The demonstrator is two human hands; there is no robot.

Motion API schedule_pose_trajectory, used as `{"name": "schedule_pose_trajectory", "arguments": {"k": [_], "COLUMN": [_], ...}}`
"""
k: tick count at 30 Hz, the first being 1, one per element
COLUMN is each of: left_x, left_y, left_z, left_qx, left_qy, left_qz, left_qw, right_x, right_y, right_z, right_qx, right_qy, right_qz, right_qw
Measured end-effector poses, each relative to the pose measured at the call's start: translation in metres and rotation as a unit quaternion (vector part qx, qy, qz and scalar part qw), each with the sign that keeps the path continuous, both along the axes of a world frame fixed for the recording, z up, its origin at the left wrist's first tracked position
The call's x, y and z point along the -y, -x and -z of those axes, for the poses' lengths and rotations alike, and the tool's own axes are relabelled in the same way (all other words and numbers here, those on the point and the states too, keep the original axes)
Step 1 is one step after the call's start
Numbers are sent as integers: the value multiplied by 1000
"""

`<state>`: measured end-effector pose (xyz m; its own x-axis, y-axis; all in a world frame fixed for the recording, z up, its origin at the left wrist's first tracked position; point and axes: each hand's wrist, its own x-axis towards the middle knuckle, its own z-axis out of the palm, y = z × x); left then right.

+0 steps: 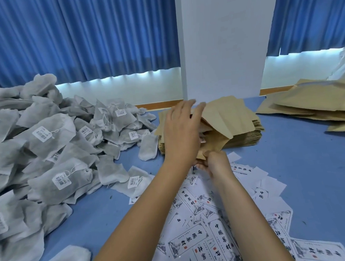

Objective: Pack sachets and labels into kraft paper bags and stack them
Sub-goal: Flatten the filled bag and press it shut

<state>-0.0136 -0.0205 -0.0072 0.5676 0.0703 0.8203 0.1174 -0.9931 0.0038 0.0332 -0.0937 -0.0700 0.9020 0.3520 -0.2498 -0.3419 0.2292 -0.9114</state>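
A lifted kraft paper bag (219, 119) tilts over a flat stack of kraft bags (246, 138) at the middle of the blue table (303, 162). My left hand (180, 129) lies over the bag's left side with fingers stretched out. Lower down, my right hand (215, 164) pinches the bag's near corner. A big heap of white sachets (47, 142) with barcode tags fills the left side. Printed white labels (213, 218) lie scattered under my forearms. What is under my left palm is hidden.
A second pile of filled kraft bags (315, 105) sits at the right back. A white pillar (222, 42) rises behind the stack, with blue curtains (81, 35) on both sides. One loose sachet (147, 148) lies beside the stack.
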Motion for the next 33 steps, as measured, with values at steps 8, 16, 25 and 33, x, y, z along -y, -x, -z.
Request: {"name": "schedule_pose_trajectory", "arguments": {"k": [8, 16, 25, 33], "left_x": [-4, 8, 16, 8], "left_y": [4, 19, 32, 35], "left_z": [34, 64, 67, 74], "left_qx": [-131, -43, 47, -9], "left_qy": [89, 188, 633, 699], "left_qz": [-20, 68, 146, 199], "left_qw": [987, 979, 758, 687], "right_x": [4, 14, 2, 8], "right_y": [2, 6, 13, 5], "right_z": [-2, -1, -1, 0], "right_qx": [18, 126, 48, 4], "right_qy": [-111, -18, -52, -150], "right_qz": [-75, -154, -164, -40], "right_qw": [991, 980, 984, 988]}}
